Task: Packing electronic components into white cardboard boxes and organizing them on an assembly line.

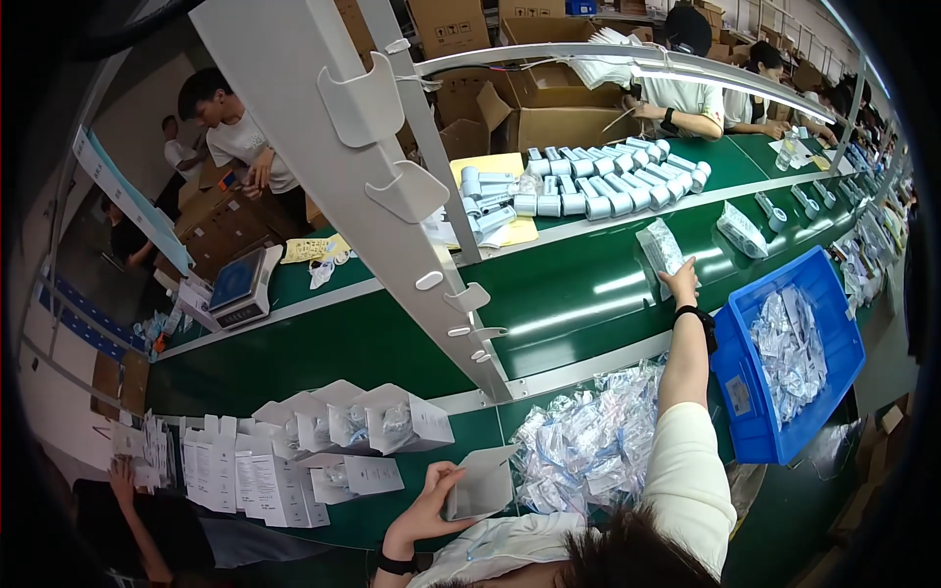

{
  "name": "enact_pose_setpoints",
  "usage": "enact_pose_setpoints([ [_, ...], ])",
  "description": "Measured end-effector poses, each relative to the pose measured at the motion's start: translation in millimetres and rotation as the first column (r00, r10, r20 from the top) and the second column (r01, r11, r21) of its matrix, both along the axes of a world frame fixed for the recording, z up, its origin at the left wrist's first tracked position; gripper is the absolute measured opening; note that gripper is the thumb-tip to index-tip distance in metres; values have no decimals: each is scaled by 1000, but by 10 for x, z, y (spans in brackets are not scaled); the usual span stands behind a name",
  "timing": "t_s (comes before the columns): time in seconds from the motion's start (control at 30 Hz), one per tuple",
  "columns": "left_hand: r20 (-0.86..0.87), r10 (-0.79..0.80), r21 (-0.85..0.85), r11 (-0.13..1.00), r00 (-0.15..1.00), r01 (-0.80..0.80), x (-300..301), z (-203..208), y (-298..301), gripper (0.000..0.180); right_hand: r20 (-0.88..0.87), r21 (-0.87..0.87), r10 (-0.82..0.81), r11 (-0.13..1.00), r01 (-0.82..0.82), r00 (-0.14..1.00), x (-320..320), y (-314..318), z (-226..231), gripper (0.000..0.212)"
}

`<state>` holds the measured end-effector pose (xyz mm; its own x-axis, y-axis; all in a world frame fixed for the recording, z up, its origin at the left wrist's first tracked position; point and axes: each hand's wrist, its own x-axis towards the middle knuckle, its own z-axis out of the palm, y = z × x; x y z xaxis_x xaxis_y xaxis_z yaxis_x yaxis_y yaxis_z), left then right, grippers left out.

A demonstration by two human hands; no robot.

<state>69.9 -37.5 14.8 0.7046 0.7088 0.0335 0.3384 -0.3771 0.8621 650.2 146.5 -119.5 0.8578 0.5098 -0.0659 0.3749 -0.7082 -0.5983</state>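
**Far reach over the conveyor**

The right hand (pixel 682 282) stretches out, fingers open, touching a clear bagged part (pixel 661 249) on the green belt (pixel 578 284). The left hand (pixel 431 510) grips a white carton (pixel 480 483) at the tabletop (pixel 470 431) edge. The bag could slip from that loose, overstretched grip.

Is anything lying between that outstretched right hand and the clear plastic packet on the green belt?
Nothing visible does. The right hand already has its fingertips on the near end of the clear packet, with only bare green belt around it. The left hand holds a white box closer in.
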Motion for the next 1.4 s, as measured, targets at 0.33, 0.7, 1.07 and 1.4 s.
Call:
enact_pose_setpoints([
  [0.33,-69,29,-118,992,997,-37,62,28,-9,74,307,-426,507,830,-360,805,-696,377,30,68],
  [0.7,54,342,83,935,938,-345,347,-239,169,66,-582,805,759,589,74,292,-1813,-525,860,83],
  [1.07,129,574,38,812,809,-582,605,-540,-6,70,-177,904,569,416,-96,803,-3903,-1734,1505,71],
  [1.4,385,494,250,757,779,-603,500,-694,-136,74,494,388,755,253,-886,432,-3947,-1983,1393,53],
])
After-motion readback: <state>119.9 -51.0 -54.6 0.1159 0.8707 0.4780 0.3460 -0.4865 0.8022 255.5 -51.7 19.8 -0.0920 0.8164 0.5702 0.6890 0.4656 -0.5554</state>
